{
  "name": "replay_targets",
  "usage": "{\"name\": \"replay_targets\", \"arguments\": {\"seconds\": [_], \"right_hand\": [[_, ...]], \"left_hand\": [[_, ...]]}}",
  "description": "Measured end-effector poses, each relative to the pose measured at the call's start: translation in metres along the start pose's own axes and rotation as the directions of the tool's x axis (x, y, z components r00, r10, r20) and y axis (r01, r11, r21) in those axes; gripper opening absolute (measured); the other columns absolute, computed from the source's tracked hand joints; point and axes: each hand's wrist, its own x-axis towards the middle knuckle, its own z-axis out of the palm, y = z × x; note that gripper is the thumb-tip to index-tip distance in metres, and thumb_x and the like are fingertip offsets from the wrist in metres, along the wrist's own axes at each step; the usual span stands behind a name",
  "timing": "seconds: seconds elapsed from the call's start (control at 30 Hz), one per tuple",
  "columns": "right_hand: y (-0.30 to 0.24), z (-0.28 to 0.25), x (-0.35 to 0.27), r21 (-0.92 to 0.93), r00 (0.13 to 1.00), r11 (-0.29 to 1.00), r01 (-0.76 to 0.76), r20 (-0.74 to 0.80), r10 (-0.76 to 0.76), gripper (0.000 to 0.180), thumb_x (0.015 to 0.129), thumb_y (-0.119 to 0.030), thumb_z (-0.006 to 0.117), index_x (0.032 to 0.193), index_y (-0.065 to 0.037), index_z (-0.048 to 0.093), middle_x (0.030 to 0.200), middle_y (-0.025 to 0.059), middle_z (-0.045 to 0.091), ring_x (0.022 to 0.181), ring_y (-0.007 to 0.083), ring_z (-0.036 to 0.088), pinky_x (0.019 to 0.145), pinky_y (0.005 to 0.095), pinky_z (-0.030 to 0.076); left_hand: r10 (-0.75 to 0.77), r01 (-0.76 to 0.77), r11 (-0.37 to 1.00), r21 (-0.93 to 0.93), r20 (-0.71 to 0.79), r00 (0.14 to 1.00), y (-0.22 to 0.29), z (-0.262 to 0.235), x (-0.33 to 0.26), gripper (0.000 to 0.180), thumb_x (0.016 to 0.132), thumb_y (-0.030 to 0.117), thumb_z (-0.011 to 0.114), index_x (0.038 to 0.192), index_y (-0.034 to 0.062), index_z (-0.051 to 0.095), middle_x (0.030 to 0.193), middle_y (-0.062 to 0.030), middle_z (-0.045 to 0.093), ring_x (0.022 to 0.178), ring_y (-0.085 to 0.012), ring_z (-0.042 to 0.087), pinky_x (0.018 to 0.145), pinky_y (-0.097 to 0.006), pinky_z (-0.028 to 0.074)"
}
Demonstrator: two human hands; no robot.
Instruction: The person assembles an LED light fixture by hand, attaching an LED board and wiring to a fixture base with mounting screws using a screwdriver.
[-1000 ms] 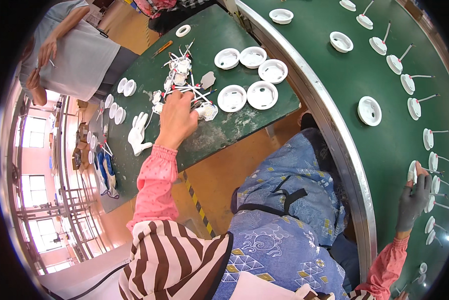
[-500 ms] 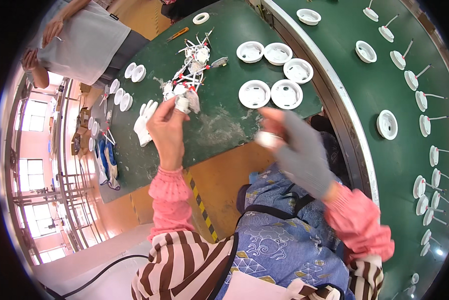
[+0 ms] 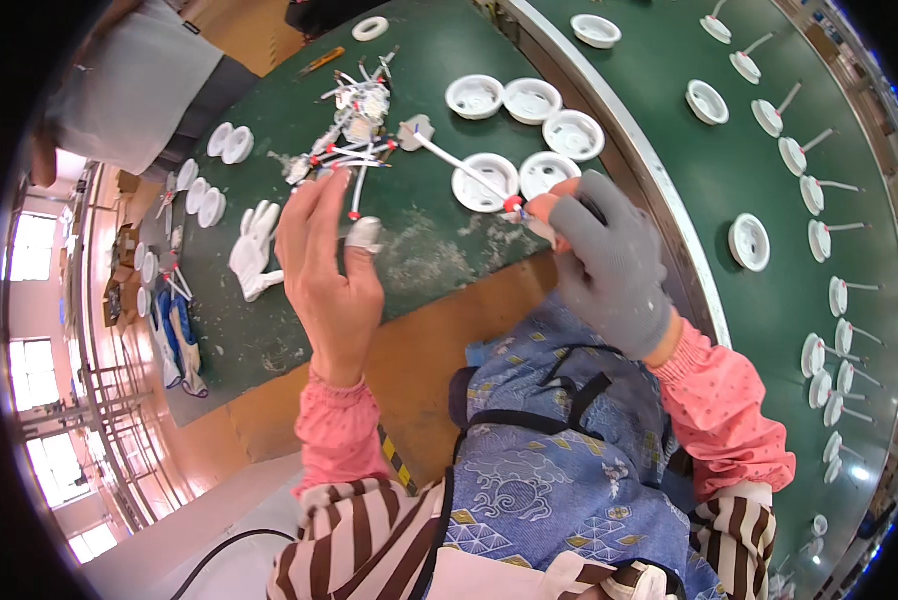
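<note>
Straw (image 3: 459, 163), thin, white and red-tipped, is pinched in the gloved right hand (image 3: 609, 265), its grip narrow on the red end, over the surface (image 3: 439, 250) edge. Left hand (image 3: 329, 260), at nine o'clock from it, pinches another red-tipped straw (image 3: 357, 190). This looks like assembly mid-step; joining calls for fine aim. White caps (image 3: 484, 183) lie beyond, at twelve o'clock.

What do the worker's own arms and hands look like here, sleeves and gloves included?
The left hand is bare apart from a pale wrap on one fingertip. The right hand wears a grey knitted glove flecked with white. Both forearms carry pink sleeve covers gathered at elastic cuffs, over brown-and-white striped sleeves. No watch or rings are visible.
</note>
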Motion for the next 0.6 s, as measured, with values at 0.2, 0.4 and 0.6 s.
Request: {"name": "replay_targets", "arguments": {"seconds": [0.2,0.4,0.6], "right_hand": [[0.003,-0.068,-0.045,-0.426,0.913,0.814,0.394,0.082,-0.399,0.032,0.067,-0.009,0.073,0.098,-0.010,0.065,0.101,0.0068,0.061,0.094,0.0295,0.064,0.074,0.0409,0.053],[0.017,-0.113,-0.105,0.088,1.000,0.996,-0.026,0.010,0.025,0.028,0.073,0.001,0.069,0.100,-0.005,0.069,0.094,0.0079,0.064,0.074,0.0223,0.065,0.065,0.0321,0.052],[0.018,-0.100,-0.155,0.874,0.777,-0.372,-0.311,0.460,0.430,0.021,0.091,-0.008,0.069,0.110,0.001,0.065,0.096,0.0059,0.068,0.075,0.0085,0.061,0.062,0.0222,0.048]], "left_hand": [[0.536,-0.073,0.767,-0.638,0.573,0.619,0.082,0.018,0.048,0.024,0.093,0.005,0.059,0.114,0.0029,0.070,0.109,-0.0096,0.070,0.105,-0.0278,0.064,0.091,-0.035,0.049],[0.545,0.594,0.497,-0.633,0.760,0.354,0.135,0.051,0.028,0.010,0.089,0.003,0.068,0.098,0.0039,0.072,0.085,-0.0093,0.067,0.070,-0.0210,0.063,0.064,-0.029,0.048],[0.786,-0.488,0.449,-0.748,0.071,0.614,0.175,0.071,0.012,0.014,0.083,-0.002,0.068,0.096,0.0015,0.072,0.080,-0.0111,0.065,0.066,-0.0269,0.061,0.059,-0.035,0.048]]}}
